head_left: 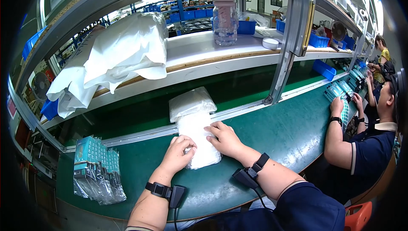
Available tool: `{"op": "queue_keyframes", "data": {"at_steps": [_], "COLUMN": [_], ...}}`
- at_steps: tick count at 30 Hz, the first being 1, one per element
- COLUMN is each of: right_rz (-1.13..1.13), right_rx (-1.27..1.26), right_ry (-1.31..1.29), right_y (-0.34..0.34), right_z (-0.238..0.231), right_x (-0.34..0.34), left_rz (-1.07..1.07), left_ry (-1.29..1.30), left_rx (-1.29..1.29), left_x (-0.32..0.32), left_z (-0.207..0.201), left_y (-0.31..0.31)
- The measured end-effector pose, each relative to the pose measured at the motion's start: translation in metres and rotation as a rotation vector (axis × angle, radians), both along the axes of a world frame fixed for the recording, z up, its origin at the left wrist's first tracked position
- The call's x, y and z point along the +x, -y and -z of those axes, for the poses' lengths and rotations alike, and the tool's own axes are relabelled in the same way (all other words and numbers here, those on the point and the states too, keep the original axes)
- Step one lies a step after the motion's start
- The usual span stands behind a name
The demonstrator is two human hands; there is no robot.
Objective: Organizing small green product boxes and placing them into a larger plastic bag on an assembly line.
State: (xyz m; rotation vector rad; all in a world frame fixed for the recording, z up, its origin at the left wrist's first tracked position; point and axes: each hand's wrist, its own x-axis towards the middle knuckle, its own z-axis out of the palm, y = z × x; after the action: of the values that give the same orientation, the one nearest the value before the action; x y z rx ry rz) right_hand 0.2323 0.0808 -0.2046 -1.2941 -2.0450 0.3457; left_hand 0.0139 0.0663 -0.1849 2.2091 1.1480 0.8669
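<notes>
A light, even touch should suit the flat, white, plastic-looking stack on the smooth green counter. The bare left hand curls at its left edge, pinching or not I cannot tell; the stack lies between; the bare right hand's fingers rest loosely parted on its right side.

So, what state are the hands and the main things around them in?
White plastic stack: lying flat
Left hand: fingers curled, at the stack's left edge
Right hand: fingers extended over the stack
Plastic bundle: lying down, wrinkled
Teal packs: bagged, lined up
Bottle: upright, lid on
White sheets: crumpled, draped
</notes>
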Motion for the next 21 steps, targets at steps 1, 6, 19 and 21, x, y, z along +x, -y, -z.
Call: {"op": "queue_keyframes", "data": {"at_steps": [1,6,19,21], "right_rz": [0.000,0.013,0.017,0.012], "right_rx": [0.007,0.033,-0.014,-0.012], "right_ry": [-0.001,0.007,0.043,0.037], "right_y": [0.000,-0.001,-0.001,-0.001], "right_z": [0.001,0.006,0.004,0.004], "right_x": [0.001,0.005,0.002,0.000], "left_rz": [0.006,0.011,-0.034,-0.039], "left_ry": [0.006,0.017,0.009,0.012], "left_rx": [0.009,-0.005,-0.028,-0.038], "left_x": [0.001,0.005,0.007,0.006], "left_z": [0.000,0.002,-0.003,-0.005], "left_y": [-0.001,-0.002,0.000,0.001]}}
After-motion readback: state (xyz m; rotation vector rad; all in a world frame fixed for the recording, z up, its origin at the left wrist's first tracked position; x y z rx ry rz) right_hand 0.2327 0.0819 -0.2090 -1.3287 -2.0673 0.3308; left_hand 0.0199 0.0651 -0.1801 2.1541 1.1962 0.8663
